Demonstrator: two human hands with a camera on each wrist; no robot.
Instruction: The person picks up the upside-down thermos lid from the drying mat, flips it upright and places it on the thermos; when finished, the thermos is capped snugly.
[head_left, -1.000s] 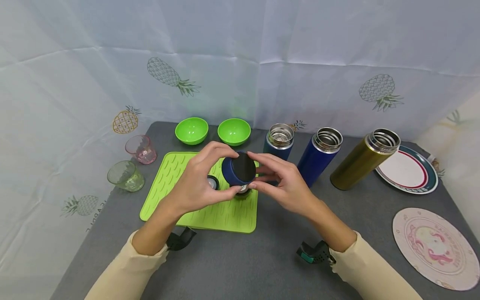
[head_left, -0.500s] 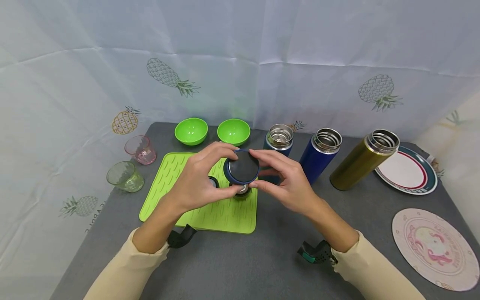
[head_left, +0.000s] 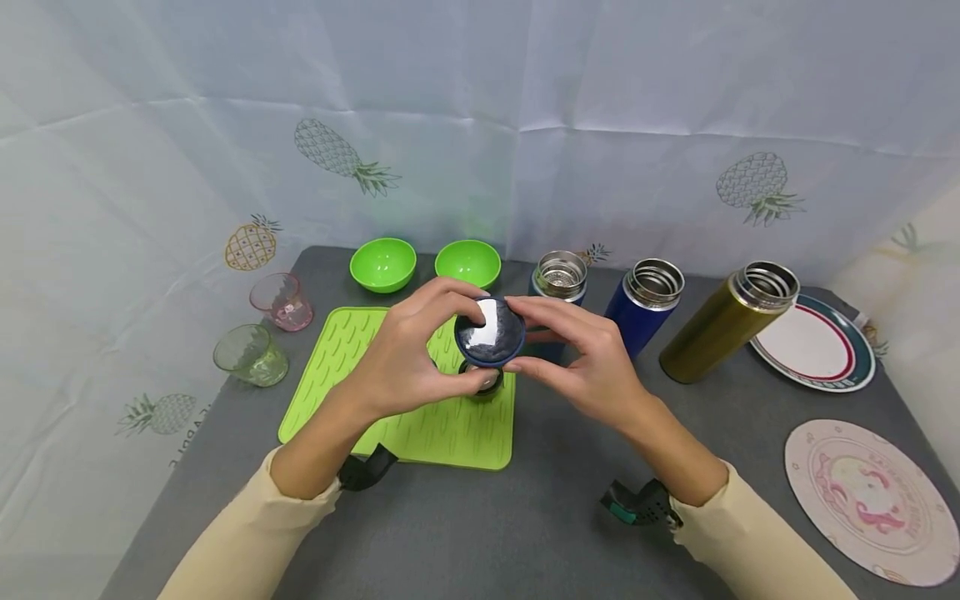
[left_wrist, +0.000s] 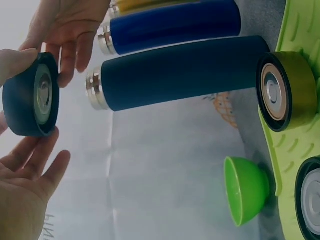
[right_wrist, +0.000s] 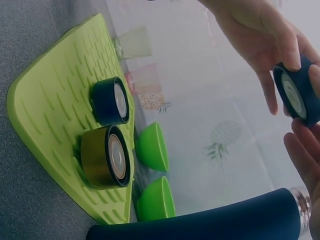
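Observation:
My left hand and right hand pinch a dark blue bottle lid between them, fingertips on opposite sides of its rim. Its shiny flat top faces the head camera, while the left wrist view shows the ringed underside. Below it, on a green drying mat, an olive lid and a second dark blue lid lie with undersides up. In the head view my left hand hides that second lid. Behind my right hand stands an uncapped dark teal bottle, partly covered in the head view.
Farther right are an uncapped blue bottle and an olive bottle. A rimmed plate and a round pink mat lie at the right. Two green bowls sit at the back, with a pink glass and a green glass at left.
The lid between my hands has turned so its top faces the head camera more fully, and it has shifted slightly right. Both hands keep their hold.

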